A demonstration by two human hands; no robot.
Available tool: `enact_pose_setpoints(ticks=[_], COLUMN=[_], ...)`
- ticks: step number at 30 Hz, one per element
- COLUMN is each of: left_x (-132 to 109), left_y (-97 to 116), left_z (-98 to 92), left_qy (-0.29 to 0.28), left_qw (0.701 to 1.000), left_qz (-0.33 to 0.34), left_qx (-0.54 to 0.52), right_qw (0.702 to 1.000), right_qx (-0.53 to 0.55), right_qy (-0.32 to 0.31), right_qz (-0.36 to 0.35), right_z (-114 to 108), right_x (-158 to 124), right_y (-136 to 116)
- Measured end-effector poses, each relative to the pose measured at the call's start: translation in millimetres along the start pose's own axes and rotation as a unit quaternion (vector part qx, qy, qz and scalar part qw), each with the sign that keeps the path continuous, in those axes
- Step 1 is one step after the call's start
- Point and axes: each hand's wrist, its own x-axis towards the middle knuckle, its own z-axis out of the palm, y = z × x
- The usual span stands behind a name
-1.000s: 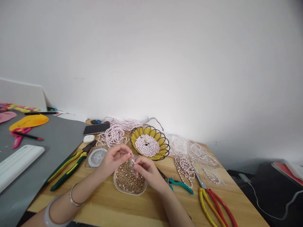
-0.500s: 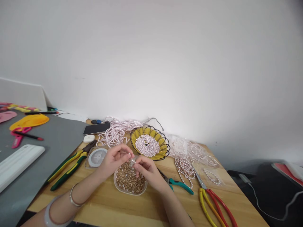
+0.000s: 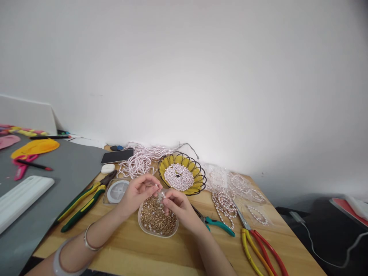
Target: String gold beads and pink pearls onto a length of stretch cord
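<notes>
My left hand [image 3: 143,191] is closed in a pinch, with a small pearly bead showing at its fingertips. Just to the right, my right hand [image 3: 177,205] pinches another pearly bead [image 3: 164,194] between thumb and forefinger. Any thread joining the beads is too fine to make out. Both hands hover over a clear plastic tub [image 3: 158,233], which holds many gold beads [image 3: 158,217] with some pearly ones mixed in. Behind the hands stands a yellow basket with black wire loops [image 3: 200,184], filled with loose pale pink beads [image 3: 178,177].
Green-and-yellow pliers [image 3: 86,201] and a spool in its case [image 3: 117,191] lie left. Teal-handled pliers [image 3: 220,226], scissors [image 3: 253,245] and bagged bead strands [image 3: 221,178] lie right. Pink bead strands [image 3: 138,165] and a phone [image 3: 117,156] lie behind.
My left fingertips have shifted slightly left, so the gap between the two hands is a little wider. My right hand has barely moved.
</notes>
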Motion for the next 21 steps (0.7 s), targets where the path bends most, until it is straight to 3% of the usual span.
enact_pose_setpoints(ticks=[8, 21], left_x=[-0.1, -0.8], left_y=[-0.3, 1.1], left_z=[1.2, 1.2], left_qy=[-0.035, -0.007], left_qw=[0.999, 0.997], left_qz=[-0.019, 0.012], left_qx=[0.015, 0.075], right_qw=[1.000, 1.000], right_qx=[0.000, -0.013], right_qy=[0.004, 0.006], right_qz=[-0.010, -0.008], right_z=[-0.4, 0.6], right_x=[1.3, 1.2], right_y=[0.5, -2.4])
